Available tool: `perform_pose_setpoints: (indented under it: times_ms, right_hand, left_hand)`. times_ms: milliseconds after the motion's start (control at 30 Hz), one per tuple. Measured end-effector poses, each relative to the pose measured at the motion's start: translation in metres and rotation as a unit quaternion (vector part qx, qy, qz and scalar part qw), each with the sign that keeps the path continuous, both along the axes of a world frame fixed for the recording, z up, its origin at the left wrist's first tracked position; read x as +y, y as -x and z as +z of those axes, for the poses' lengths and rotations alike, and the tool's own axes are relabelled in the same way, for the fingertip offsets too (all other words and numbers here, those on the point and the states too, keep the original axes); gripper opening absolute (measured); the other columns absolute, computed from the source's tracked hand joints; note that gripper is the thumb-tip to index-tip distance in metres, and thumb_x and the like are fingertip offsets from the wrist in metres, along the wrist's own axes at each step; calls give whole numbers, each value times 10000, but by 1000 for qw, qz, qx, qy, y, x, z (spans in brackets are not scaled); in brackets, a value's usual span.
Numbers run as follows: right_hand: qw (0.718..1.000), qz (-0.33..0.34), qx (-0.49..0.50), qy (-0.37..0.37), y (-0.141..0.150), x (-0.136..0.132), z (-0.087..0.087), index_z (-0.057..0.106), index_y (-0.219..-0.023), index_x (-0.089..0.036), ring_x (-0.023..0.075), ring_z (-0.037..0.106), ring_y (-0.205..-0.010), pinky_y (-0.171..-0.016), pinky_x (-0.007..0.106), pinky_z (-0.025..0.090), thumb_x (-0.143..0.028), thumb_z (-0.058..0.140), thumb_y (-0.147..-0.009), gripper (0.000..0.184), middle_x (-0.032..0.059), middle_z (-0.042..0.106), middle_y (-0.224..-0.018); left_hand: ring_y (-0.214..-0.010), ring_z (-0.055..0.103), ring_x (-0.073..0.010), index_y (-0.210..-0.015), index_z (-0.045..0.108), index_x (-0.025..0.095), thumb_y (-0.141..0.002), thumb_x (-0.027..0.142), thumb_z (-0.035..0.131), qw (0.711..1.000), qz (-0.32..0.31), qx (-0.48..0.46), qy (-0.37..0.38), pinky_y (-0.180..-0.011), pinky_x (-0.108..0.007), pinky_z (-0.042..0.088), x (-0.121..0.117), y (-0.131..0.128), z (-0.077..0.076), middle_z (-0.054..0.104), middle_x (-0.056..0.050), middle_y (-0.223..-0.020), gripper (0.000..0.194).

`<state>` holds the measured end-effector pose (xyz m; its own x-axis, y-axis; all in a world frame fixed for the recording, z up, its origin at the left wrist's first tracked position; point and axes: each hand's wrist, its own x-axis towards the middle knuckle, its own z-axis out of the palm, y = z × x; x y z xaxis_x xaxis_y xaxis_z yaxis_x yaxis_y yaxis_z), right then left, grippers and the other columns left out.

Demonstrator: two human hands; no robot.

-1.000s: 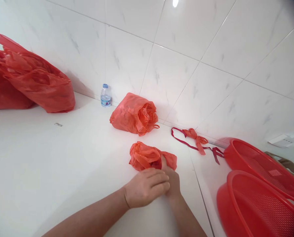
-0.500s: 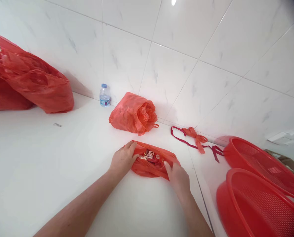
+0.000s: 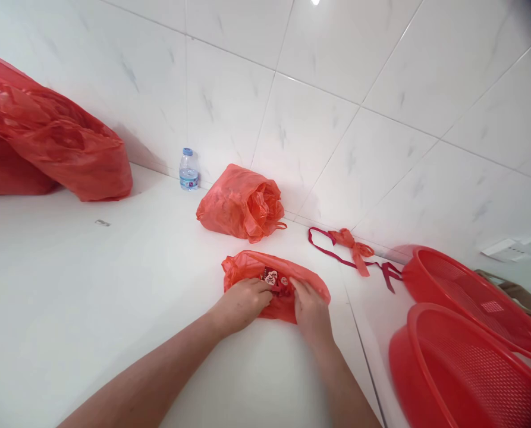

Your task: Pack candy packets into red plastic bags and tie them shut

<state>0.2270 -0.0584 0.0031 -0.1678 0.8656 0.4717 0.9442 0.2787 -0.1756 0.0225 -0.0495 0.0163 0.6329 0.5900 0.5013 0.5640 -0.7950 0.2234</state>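
Observation:
An open red plastic bag (image 3: 251,260) lies on the white tabletop in front of me. Small red packets with pale printed markings (image 3: 272,277) show in its mouth. My left hand (image 3: 245,302) reaches over the near side of the bag, its fingers curled closed against the packets; what they pinch is hidden. On the right side of the mouth is my right hand (image 3: 312,309), with bent fingers closed on the bag's plastic and their tips beside the packets. Its thumb is mostly hidden.
Behind the bag sits a fuller red plastic bag (image 3: 229,205), with a water bottle (image 3: 188,172) to its left. Large red bags (image 3: 82,157) stand far left. A dark red strap (image 3: 332,254) lies by the tiled wall. Two red plastic baskets (image 3: 419,368) are at right.
My left hand has left the bag's left edge and moved right, into the mouth by the packets. My right hand has shifted slightly left, fingers now further in. The bag's left end stands free.

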Motion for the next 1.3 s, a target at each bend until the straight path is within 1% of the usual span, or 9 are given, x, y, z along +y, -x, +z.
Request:
perform_pose_setpoints:
  times_ms: [67, 167, 333, 467, 700, 900, 1100, 1200, 1300]
  right_hand:
    - [995, -61, -22, 73, -10, 2, 1, 590, -1206, -172, 226, 655, -848, -714, 347, 521, -232, 363, -905, 382, 99, 693, -967]
    - [980, -117, -15, 160, -18, 0, 10, 623, -1141, -202, 229, 651, -697, -610, 338, 487, -389, 414, -890, 377, 65, 700, -792]
    - [952, -106, 64, 281, -17, -6, 28, 643, -1088, -263, 234, 652, -818, -656, 311, 477, -468, 626, -716, 425, 33, 707, -872]
    - [930, -98, 97, 341, -14, -6, 32, 654, -1058, -299, 230, 645, -837, -707, 323, 475, -456, 683, -632, 456, 1, 707, -875]
    - [926, -110, 116, 343, -8, -4, 29, 642, -1080, -283, 225, 634, -886, -765, 326, 467, -388, 679, -628, 465, 0, 700, -949]
    - [933, -132, 120, 313, -7, -5, 20, 590, -1171, -247, 211, 621, -973, -783, 308, 470, -418, 593, -733, 470, 22, 678, -1060]
    - [965, -119, 115, 203, -8, -10, 18, 609, -1144, -240, 212, 620, -986, -832, 349, 480, -412, 458, -846, 376, 38, 672, -1090]
    - [981, -110, 97, 123, -8, -12, 19, 624, -1114, -230, 225, 617, -960, -818, 374, 484, -398, 432, -867, 356, 51, 678, -1057]
    - [992, -48, 91, 72, -6, -11, 16, 640, -1078, -230, 225, 592, -1005, -856, 384, 475, -339, 429, -872, 314, 58, 654, -1100]
  left_hand:
    - [-696, 558, -155, -669, 569, 164, -886, 117, 420, 999, -5, 39, 1, -658, -288, 452, -1, 2, 1, 597, -31, -709, 268]
    - [-655, 546, -149, -645, 548, 166, -882, 175, 441, 998, 9, 61, 25, -594, -268, 427, -2, 6, 5, 586, -24, -687, 261]
    - [-566, 523, -128, -765, 545, 172, -900, 190, 394, 988, 88, 71, 105, -506, -246, 364, 0, 9, 4, 584, -12, -685, 203]
    - [-642, 565, -154, -907, 548, 176, -832, 225, 514, 976, 131, 73, 159, -534, -263, 396, 3, 12, 3, 604, -44, -864, 95]
    - [-863, 581, -220, -1089, 555, 233, -683, 281, 675, 967, 152, 46, 198, -663, -314, 461, 4, 16, 4, 538, -72, -1127, 426]
    - [-891, 567, -216, -967, 543, 200, -699, 209, 647, 972, 146, 0, 184, -709, -317, 465, 7, 17, -1, 568, -56, -1037, 287]
    - [-789, 579, -181, -859, 545, 198, -765, 90, 520, 984, 72, -20, 163, -645, -274, 444, 5, 14, -2, 622, -30, -849, 145]
    - [-765, 594, -178, -1014, 558, 202, -795, 96, 482, 985, 51, -22, 163, -639, -268, 449, 0, 9, -3, 648, -35, -830, 255]
    - [-757, 609, -182, -1199, 492, 212, -794, 116, 495, 985, 39, -11, 165, -641, -267, 456, -6, 3, -3, 665, -40, -852, 416]
